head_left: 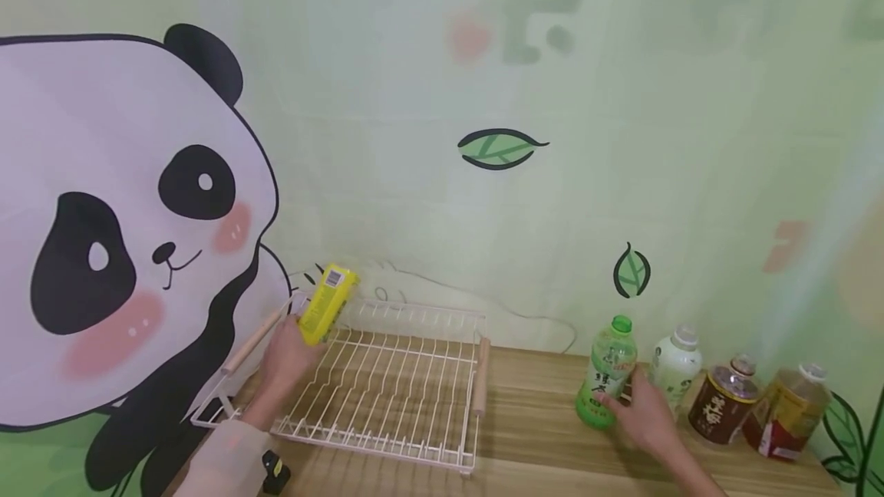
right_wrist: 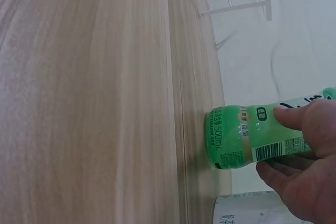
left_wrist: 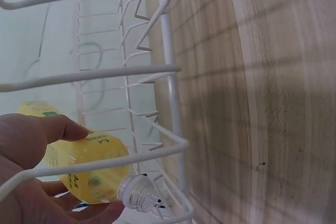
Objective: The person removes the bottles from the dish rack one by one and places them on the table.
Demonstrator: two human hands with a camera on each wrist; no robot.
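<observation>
My left hand grips a yellow-labelled bottle over the left part of a white wire rack. The bottle is tilted, its base up; in the left wrist view its clear neck points toward the rack's wires, and whether it touches them I cannot tell. On the right, my right hand holds a green bottle by its side, thumb and fingers around the label. That bottle stands upright at the table's back. Just beside it is a white bottle, partly behind the hand in the head view.
A dark brown-labelled bottle and an amber bottle with a red and yellow label stand at the right. Wooden handles flank the rack. Behind the wooden table hangs a printed panda backdrop.
</observation>
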